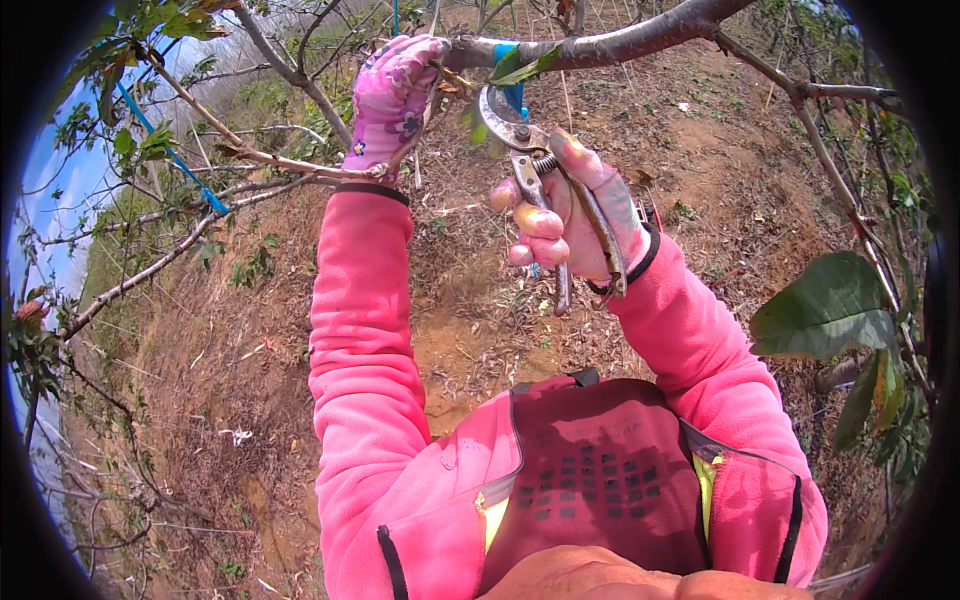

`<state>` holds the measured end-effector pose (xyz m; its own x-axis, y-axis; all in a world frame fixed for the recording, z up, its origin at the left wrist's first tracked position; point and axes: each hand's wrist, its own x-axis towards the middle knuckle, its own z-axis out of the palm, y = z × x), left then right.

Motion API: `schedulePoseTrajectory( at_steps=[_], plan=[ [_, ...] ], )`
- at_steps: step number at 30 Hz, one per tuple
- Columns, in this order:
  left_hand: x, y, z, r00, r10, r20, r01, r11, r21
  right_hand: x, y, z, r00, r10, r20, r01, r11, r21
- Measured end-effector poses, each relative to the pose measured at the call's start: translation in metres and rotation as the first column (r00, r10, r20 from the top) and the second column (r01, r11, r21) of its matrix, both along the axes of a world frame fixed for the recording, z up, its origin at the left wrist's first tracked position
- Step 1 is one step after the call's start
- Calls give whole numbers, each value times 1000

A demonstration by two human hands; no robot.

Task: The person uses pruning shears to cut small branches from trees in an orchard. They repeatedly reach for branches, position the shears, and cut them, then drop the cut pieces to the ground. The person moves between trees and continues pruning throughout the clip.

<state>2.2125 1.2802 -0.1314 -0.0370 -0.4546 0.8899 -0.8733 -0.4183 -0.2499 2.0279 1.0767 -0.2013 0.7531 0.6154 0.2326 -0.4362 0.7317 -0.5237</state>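
Note:
My left hand (pixel 395 101), in a pink flowered glove, is closed at the left end of a thick bare tree branch (pixel 622 43). A thin twig (pixel 420 135) runs down beside the glove and crosses in front of the wrist. In my right hand (pixel 577 210), gloved in stained pale pink, is a pair of bypass pruning shears (pixel 517 135) with worn metal handles spread apart. Its curved jaw points up, just under the branch and close to a green leaf (pixel 527 67). A blue tie (pixel 513 86) hangs from the branch there.
Thin branches (pixel 142 274) spread at the left, one with a blue cord (pixel 180 161). A large leaf (pixel 825 307) and a side branch (pixel 814 135) stand close to my right arm. Dry leaf litter covers the sloping ground (pixel 247 405).

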Motion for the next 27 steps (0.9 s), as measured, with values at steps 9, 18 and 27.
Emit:
schedulePoseTrajectory(
  at_steps=[9, 18, 27],
  plan=[
    [3, 2, 0, 1000, -10, 20, 10, 1000, 6, -7, 1, -3, 986, -97, 133, 129, 956, -265],
    [0, 0, -6, 997, -40, -70, 37, 998, -44, -5, 7, -10, 890, -224, 398, 451, 563, -693],
    [2, 0, -5, 999, -40, -28, 39, 999, -32, 10, 8, -15, 804, -303, 511, 592, 490, -640]
  ],
)
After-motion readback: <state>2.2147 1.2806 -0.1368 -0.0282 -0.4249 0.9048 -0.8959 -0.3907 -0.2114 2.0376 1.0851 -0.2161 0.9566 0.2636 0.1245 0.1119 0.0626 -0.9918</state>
